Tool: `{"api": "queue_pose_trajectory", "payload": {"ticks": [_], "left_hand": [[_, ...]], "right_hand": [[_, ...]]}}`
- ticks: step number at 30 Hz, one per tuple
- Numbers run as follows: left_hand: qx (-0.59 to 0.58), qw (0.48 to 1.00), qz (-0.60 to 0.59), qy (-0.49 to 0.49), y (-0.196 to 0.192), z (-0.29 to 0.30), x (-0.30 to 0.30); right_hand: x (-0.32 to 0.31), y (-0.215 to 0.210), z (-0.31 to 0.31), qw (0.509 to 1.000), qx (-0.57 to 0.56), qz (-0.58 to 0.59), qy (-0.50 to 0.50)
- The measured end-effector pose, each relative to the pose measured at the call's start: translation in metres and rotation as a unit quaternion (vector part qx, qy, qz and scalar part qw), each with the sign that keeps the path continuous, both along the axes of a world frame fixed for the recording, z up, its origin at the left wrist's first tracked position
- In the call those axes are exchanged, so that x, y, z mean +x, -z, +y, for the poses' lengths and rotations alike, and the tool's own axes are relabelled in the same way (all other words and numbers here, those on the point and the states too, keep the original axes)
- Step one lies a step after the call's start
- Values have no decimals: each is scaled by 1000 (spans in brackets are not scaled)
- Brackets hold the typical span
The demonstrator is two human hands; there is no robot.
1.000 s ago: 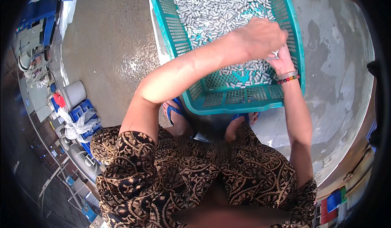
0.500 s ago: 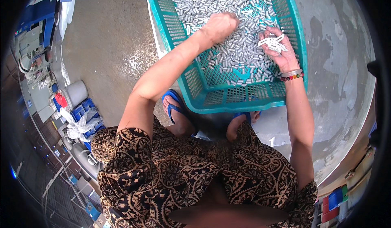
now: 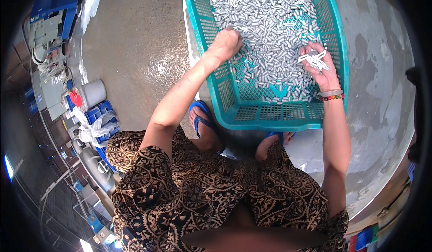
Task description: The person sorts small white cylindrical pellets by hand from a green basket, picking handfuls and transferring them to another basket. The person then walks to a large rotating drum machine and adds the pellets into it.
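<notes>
A green plastic basket holds a great spread of small grey metal cylinders, with its mesh bottom showing in places. My left hand reaches down among the cylinders beside the left wall, fingers drawn together; their tips and anything in them are hidden. Over the basket's right side, my right hand is turned palm up with its fingers curled around several white elongated loops. A clear bangle and a coloured bead bracelet circle the right wrist.
Wet grey concrete surrounds the basket. My feet in blue flip-flops are close to its near edge. Off to the left are a grey bucket, blue bins with clear plastic bags, and blue machinery.
My left hand has moved left across the basket, from the middle to near its left wall. My right hand keeps the white loops. The whole view has shifted slightly.
</notes>
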State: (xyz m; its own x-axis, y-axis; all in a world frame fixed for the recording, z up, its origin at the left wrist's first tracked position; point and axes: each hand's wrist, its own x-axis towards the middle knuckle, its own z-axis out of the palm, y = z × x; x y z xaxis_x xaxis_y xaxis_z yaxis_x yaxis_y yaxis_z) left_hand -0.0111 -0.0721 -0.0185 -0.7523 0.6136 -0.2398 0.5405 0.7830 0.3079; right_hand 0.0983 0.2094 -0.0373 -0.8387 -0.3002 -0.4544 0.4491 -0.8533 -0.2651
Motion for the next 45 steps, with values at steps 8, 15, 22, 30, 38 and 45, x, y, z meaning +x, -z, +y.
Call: {"api": "queue_pose_trajectory", "payload": {"ticks": [8, 15, 22, 30, 38, 45], "left_hand": [[44, 986, 111, 113, 19, 39, 22], [32, 974, -180, 132, -24, 39, 29], [285, 878, -360, -138, -101, 22, -7], [165, 969, 26, 181, -91, 117, 69], [187, 977, -8, -105, -59, 63, 34], [195, 886, -71, -415, 36, 35, 13]], "right_hand": [[0, 3, 0, 1000, -22, -3, 0], [2, 0, 1, 1000, -21, -8, 13], [3, 4, 0, 999, -47, -23, -4], [10, 6, -22, 990, 85, -112, 28], [0, 1, 0, 992, -109, -54, -26], [0, 2, 2, 990, -120, -69, -24]]}}
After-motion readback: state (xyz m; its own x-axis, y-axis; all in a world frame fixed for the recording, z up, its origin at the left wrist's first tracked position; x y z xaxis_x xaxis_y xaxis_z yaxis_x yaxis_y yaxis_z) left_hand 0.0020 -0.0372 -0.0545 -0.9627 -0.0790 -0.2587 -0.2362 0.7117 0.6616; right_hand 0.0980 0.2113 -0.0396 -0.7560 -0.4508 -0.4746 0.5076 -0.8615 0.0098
